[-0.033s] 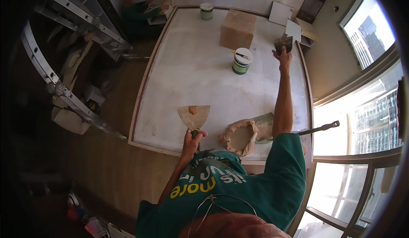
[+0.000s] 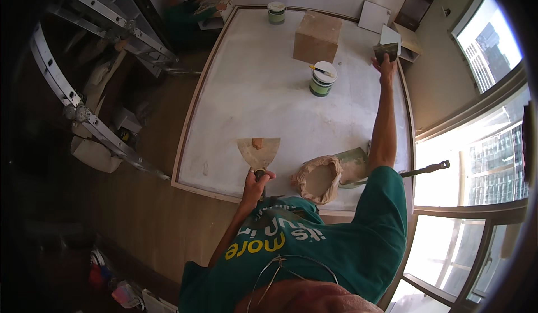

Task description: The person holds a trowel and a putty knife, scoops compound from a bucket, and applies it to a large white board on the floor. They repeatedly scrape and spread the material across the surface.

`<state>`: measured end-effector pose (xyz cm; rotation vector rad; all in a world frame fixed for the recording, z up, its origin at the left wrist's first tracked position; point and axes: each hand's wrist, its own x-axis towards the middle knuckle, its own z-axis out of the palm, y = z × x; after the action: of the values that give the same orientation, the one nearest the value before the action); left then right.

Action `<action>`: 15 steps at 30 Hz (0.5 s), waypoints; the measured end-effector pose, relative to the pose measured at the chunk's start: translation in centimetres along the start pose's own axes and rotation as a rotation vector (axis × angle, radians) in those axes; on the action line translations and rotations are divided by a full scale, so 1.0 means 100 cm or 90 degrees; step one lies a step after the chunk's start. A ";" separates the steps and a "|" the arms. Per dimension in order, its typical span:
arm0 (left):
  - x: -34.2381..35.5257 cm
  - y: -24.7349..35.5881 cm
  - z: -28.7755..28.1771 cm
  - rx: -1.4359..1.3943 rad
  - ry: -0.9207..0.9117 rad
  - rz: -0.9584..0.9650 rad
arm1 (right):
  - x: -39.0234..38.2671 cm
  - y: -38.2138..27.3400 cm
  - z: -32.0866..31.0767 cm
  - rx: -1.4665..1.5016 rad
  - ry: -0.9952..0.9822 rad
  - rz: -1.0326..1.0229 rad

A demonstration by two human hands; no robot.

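Note:
My left hand (image 2: 256, 187), near the front edge of the white platform (image 2: 241, 100), is wrapped round the handle of a wide putty knife (image 2: 259, 155). Its blade points away from me and carries a tan smear. Stretched out to the far right, my right hand (image 2: 386, 71) grips a dark, flat scraper (image 2: 386, 50); its handle is hidden by the fingers. Between my arms stands an open paper bag (image 2: 301, 179) with greyish powder inside. A greenish tray or board (image 2: 353, 166) lies beside it, partly behind the bag and my right arm.
A lidded bucket (image 2: 320, 87) with a paintbrush (image 2: 321, 71) on top stands mid-platform. Behind it are a cardboard box (image 2: 317, 38) and another bucket (image 2: 276, 15). A ladder (image 2: 95, 128) and a co-worker (image 2: 188, 16) are at left. A long-handled tool (image 2: 426, 168) sticks out at right.
My right hand with the dark scraper has moved a little farther right and away. The whole view has shifted slightly; my left hand keeps its hold on the putty knife.

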<state>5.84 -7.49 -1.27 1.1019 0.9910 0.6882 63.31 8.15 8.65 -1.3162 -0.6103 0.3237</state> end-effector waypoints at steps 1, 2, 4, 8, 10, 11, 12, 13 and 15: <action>-0.002 -0.003 0.000 -0.005 -0.010 0.001 | 0.031 -0.011 -0.011 -0.026 0.030 0.031; 0.007 -0.002 0.000 -0.013 -0.002 0.018 | 0.059 -0.025 -0.011 -0.045 0.048 0.065; 0.008 -0.006 0.000 -0.028 0.014 0.004 | 0.075 -0.034 -0.009 -0.147 -0.015 0.064; 0.006 0.006 0.004 -0.042 0.044 0.000 | -0.010 0.000 0.014 -0.116 -0.171 -0.002; 0.010 0.011 0.006 -0.035 0.053 0.002 | -0.109 0.033 0.019 -0.055 -0.247 0.087; 0.012 0.016 0.008 -0.028 0.048 0.004 | -0.157 0.061 0.017 -0.030 -0.271 0.148; 0.013 0.020 0.010 -0.027 0.049 0.027 | -0.212 0.085 0.019 0.014 -0.284 0.227; 0.016 0.024 0.013 -0.021 0.043 0.020 | -0.264 0.112 0.017 0.047 -0.287 0.324; 0.020 0.029 0.011 -0.004 0.037 0.000 | -0.360 0.144 0.017 0.262 -0.187 0.596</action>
<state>7.72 -5.30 1.05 1.0824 1.0376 0.7264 35.09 -6.82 -13.42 -1.0805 -0.1053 1.3514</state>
